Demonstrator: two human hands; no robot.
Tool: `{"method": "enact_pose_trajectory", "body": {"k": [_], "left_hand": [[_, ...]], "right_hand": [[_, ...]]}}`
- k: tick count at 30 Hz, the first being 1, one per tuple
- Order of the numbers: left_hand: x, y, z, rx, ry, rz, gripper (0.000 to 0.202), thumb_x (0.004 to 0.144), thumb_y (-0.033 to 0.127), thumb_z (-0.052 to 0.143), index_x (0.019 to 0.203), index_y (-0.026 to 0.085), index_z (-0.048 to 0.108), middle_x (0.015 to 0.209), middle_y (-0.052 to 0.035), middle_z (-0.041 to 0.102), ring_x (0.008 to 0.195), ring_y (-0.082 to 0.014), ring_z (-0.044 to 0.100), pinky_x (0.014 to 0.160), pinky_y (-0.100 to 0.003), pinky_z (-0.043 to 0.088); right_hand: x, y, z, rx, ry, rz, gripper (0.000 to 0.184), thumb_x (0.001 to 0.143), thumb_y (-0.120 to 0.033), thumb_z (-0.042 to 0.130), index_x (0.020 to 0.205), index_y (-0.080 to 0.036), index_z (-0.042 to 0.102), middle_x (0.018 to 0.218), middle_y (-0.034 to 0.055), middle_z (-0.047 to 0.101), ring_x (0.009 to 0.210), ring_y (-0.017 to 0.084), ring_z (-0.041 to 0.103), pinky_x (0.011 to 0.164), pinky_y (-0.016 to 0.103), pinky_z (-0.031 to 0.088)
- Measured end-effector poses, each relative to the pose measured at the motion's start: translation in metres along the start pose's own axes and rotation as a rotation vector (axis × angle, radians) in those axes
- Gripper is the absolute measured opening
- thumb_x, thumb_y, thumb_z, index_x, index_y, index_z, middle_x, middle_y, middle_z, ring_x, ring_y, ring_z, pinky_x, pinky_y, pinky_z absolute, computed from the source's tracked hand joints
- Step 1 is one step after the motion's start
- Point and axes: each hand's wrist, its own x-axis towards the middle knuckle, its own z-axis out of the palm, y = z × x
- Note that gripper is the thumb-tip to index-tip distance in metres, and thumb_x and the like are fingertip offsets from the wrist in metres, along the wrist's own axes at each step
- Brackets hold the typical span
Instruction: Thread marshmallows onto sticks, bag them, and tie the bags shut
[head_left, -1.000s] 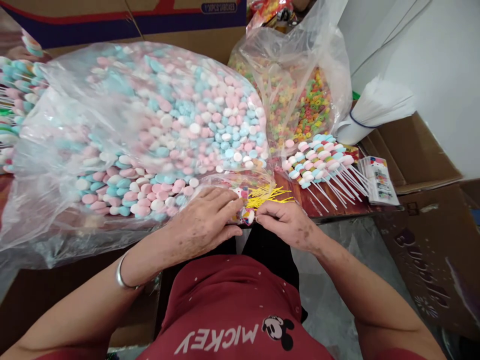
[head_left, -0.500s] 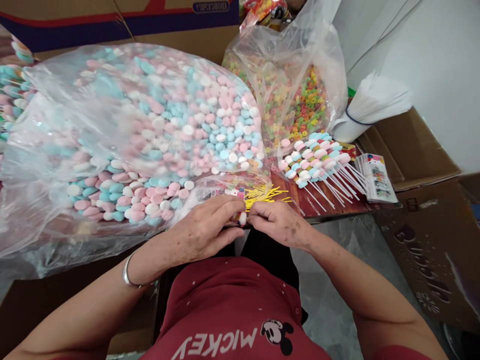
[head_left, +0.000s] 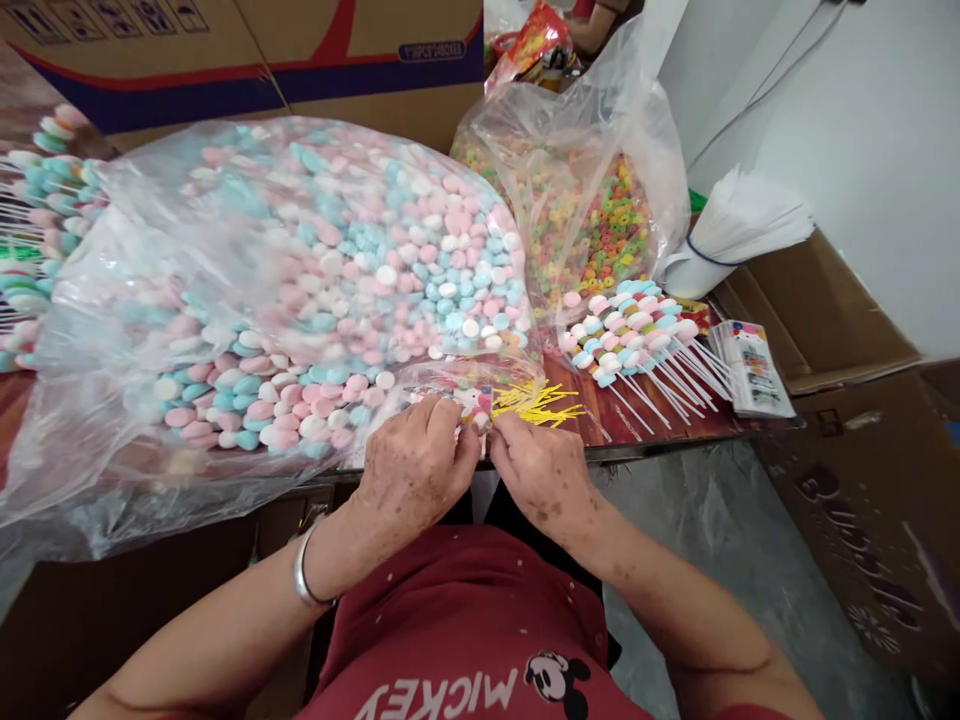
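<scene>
Both hands meet at the table's front edge. My left hand (head_left: 420, 458), with a silver bangle at its wrist, is closed around a wrapped marshmallow skewer (head_left: 481, 423), mostly hidden by the fingers. Against its right end, the fingertips of my right hand (head_left: 551, 482) are pinched together; what they grip is too small to tell. Just beyond the fingers lie a printed clear bag (head_left: 478, 400) and a loose pile of yellow twist ties (head_left: 538, 403). Pink, white and blue marshmallows (head_left: 255, 393) spill from a big plastic bag (head_left: 225, 180) on the left.
Marshmallow skewers on white sticks (head_left: 637, 335) lie to the right, beside a stack of printed bags (head_left: 752, 365). Behind stand a bag of colourful candy rings (head_left: 611, 215) and a white mug (head_left: 694, 262) of white sticks. Cardboard boxes (head_left: 847, 500) flank the table's right end.
My left hand has curled in from outstretched fingers to a closed grip with its knuckles up. My right hand stays pinched beside it, and the view has tilted slightly upward.
</scene>
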Motion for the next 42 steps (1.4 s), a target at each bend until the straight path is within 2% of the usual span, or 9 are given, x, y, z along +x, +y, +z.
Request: {"method": "enact_pose_trajectory", "body": {"k": [6, 11, 20, 25, 27, 32, 38, 40, 42], "left_hand": [[0.0, 0.001, 0.008, -0.049, 0.092, -0.054, 0.01, 0.084, 0.015, 0.055, 0.075, 0.018, 0.053, 0.058, -0.0012, 0.057, 0.05, -0.0158, 0.053, 0.047, -0.027, 0.034], [-0.005, 0.001, 0.019, -0.094, 0.158, -0.093, 0.01, 0.083, 0.015, 0.055, 0.075, 0.019, 0.052, 0.058, 0.0005, 0.055, 0.049, -0.0143, 0.052, 0.047, -0.025, 0.035], [-0.005, -0.003, 0.029, -0.066, 0.189, -0.102, 0.019, 0.083, 0.012, 0.052, 0.066, 0.019, 0.051, 0.052, 0.0021, 0.054, 0.044, -0.0118, 0.049, 0.045, -0.025, 0.032], [-0.006, -0.003, 0.038, -0.052, 0.268, -0.057, 0.024, 0.08, 0.007, 0.05, 0.061, 0.02, 0.046, 0.048, 0.0033, 0.048, 0.041, -0.0113, 0.044, 0.044, -0.025, 0.029], [-0.006, -0.003, 0.04, -0.068, 0.282, -0.031, 0.025, 0.082, 0.007, 0.05, 0.061, 0.021, 0.045, 0.048, 0.0039, 0.046, 0.041, -0.0111, 0.043, 0.044, -0.026, 0.03], [-0.009, -0.002, 0.042, -0.126, 0.278, 0.041, 0.022, 0.084, 0.007, 0.05, 0.066, 0.021, 0.047, 0.05, 0.0044, 0.046, 0.043, -0.0112, 0.045, 0.046, -0.026, 0.033], [-0.014, -0.002, 0.042, -0.189, 0.277, 0.083, 0.019, 0.083, 0.004, 0.049, 0.073, 0.021, 0.049, 0.052, 0.0041, 0.049, 0.045, -0.0117, 0.046, 0.048, -0.026, 0.035], [-0.015, -0.002, 0.042, -0.204, 0.286, 0.074, 0.018, 0.083, 0.004, 0.049, 0.076, 0.02, 0.05, 0.053, 0.0039, 0.049, 0.046, -0.0119, 0.047, 0.049, -0.026, 0.035], [-0.015, -0.001, 0.043, -0.222, 0.296, 0.064, 0.017, 0.084, 0.004, 0.05, 0.078, 0.02, 0.05, 0.054, 0.0034, 0.051, 0.048, -0.0124, 0.048, 0.05, -0.026, 0.037]], "right_hand": [[-0.001, -0.005, 0.021, -0.036, 0.351, 0.005, 0.023, 0.096, -0.02, 0.042, 0.084, -0.018, 0.062, 0.065, 0.0017, 0.07, 0.055, 0.014, 0.061, 0.054, 0.029, 0.025], [0.0, -0.007, 0.027, -0.072, 0.513, -0.03, 0.029, 0.098, -0.019, 0.038, 0.081, -0.018, 0.06, 0.062, 0.0019, 0.067, 0.055, 0.014, 0.059, 0.057, 0.028, 0.03], [0.001, -0.009, 0.038, -0.069, 0.441, -0.011, 0.026, 0.098, -0.018, 0.039, 0.087, -0.017, 0.062, 0.069, 0.0037, 0.068, 0.06, 0.014, 0.058, 0.06, 0.029, 0.031], [0.005, -0.011, 0.041, -0.081, 0.53, -0.021, 0.031, 0.1, -0.019, 0.037, 0.083, -0.017, 0.063, 0.063, 0.0033, 0.067, 0.057, 0.014, 0.059, 0.059, 0.028, 0.032], [0.005, -0.012, 0.042, -0.043, 0.503, 0.014, 0.031, 0.1, -0.021, 0.037, 0.084, -0.017, 0.063, 0.063, 0.004, 0.068, 0.057, 0.014, 0.059, 0.059, 0.027, 0.032], [0.007, -0.009, 0.043, 0.301, 0.28, 0.155, 0.025, 0.095, -0.026, 0.041, 0.086, -0.019, 0.063, 0.069, 0.0041, 0.067, 0.062, 0.015, 0.06, 0.059, 0.024, 0.035], [0.014, -0.003, 0.039, 1.214, 0.058, 0.263, 0.027, 0.087, -0.042, 0.046, 0.071, -0.021, 0.051, 0.053, -0.0062, 0.044, 0.049, 0.01, 0.041, 0.048, 0.02, 0.035], [0.015, -0.004, 0.04, 1.328, 0.054, 0.282, 0.027, 0.086, -0.043, 0.047, 0.069, -0.022, 0.048, 0.051, -0.0072, 0.041, 0.046, 0.009, 0.038, 0.045, 0.02, 0.034], [0.014, -0.006, 0.041, 1.215, 0.165, 0.265, 0.022, 0.085, -0.039, 0.047, 0.073, -0.021, 0.051, 0.056, -0.0048, 0.049, 0.051, 0.01, 0.044, 0.051, 0.021, 0.039]]}}
